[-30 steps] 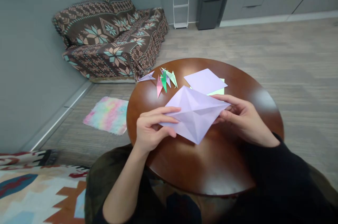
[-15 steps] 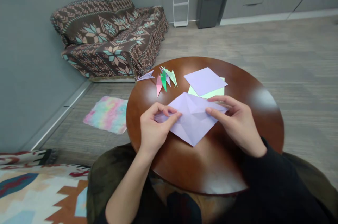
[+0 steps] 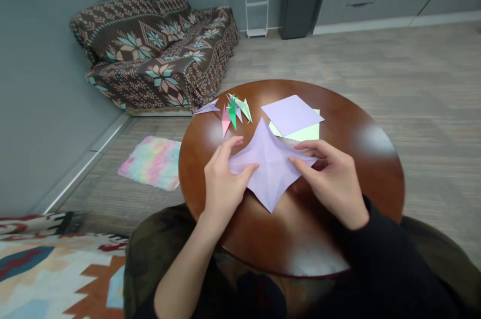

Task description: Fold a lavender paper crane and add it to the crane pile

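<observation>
A creased sheet of lilac origami paper (image 3: pixel 268 171) is held just over the round table, its side corners pushed inward so that the middle bulges and the near and far corners stand out as points. My left hand (image 3: pixel 227 171) grips the left corner, thumb on top and fingers behind. At the right corner my right hand (image 3: pixel 330 174) pinches the paper between thumb and fingers; some fingertips are hidden beneath it. Just beyond lies a flat lilac sheet (image 3: pixel 293 113) on top of a pale green sheet (image 3: pixel 306 133).
Several folded paper cranes, among them a green crane (image 3: pixel 232 112) and a pink crane (image 3: pixel 226 121), sit at the far left of the brown round table (image 3: pixel 361 174). A patterned sofa (image 3: pixel 161 53) and a fluffy rug (image 3: pixel 152 163) are beyond it on the left.
The lilac paper has gone from nearly flat to bulging, its sides drawn inward and its far corner raised. My left hand has shifted slightly right, its fingers less curled.
</observation>
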The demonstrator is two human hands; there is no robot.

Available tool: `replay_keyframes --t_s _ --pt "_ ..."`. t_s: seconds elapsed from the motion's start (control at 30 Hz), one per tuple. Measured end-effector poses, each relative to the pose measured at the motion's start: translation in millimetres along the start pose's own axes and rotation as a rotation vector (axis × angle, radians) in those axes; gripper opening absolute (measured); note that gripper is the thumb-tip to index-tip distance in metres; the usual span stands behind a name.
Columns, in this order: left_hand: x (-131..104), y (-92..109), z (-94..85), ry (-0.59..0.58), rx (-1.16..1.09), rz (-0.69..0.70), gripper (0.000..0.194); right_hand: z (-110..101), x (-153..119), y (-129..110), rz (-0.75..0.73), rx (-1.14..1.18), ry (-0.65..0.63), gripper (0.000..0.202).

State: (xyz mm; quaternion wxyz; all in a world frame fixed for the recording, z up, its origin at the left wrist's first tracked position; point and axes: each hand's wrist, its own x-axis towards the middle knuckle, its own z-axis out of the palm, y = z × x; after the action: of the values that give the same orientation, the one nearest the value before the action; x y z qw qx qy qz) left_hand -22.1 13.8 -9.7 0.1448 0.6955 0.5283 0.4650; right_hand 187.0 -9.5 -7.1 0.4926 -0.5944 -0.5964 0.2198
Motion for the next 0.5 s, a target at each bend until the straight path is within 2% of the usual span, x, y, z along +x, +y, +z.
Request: replay_keyframes --t_s 0.07,0.13,0.33,0.5 --pt "-1.0 1.0 1.1 -0.029 0.027 -0.023 0.062 1.6 -2.9 -3.3 -0.059 -0.051 -0.014 0.019" --pt "-1.5 0.9 1.9 -0.055 0.068 -0.019 0.061 1.6 -4.5 -5.8 -0.086 -0.053 -0.064 0.024" --pt "-2.6 -6.0 1.9 -0.118 0.180 0.057 0.033 -3.1 0.6 -0.9 -0.073 0.011 -0.476 0.056" --pt "-3.4 -1.0 -3.5 -0.160 0.108 0.076 0.021 -1.8 3.1 3.9 -0.125 -0.106 -0.524 0.036"
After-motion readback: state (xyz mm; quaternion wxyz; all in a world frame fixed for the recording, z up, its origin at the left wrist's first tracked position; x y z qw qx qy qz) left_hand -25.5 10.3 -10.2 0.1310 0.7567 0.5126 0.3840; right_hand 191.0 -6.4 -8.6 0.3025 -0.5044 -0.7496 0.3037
